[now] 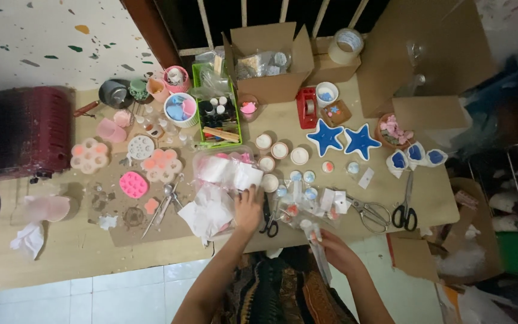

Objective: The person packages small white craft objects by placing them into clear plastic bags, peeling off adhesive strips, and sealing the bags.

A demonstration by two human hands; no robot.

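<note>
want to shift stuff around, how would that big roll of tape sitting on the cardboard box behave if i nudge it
The big beige roll of packing tape lies tilted on the brown cardboard box, near its edge, so a nudge would probably slide it off. Being round, it may roll once it lands on edge. It looks stiff and fairly solid, unlikely to break.

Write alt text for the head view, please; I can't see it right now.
Seen from above, a person's left hand rests on a pile of white wrapping while the right hand holds a small clear packet at the edge of a crowded craft table. Two blue star shapes, pink moulds, scissors and cardboard boxes lie around.
</note>
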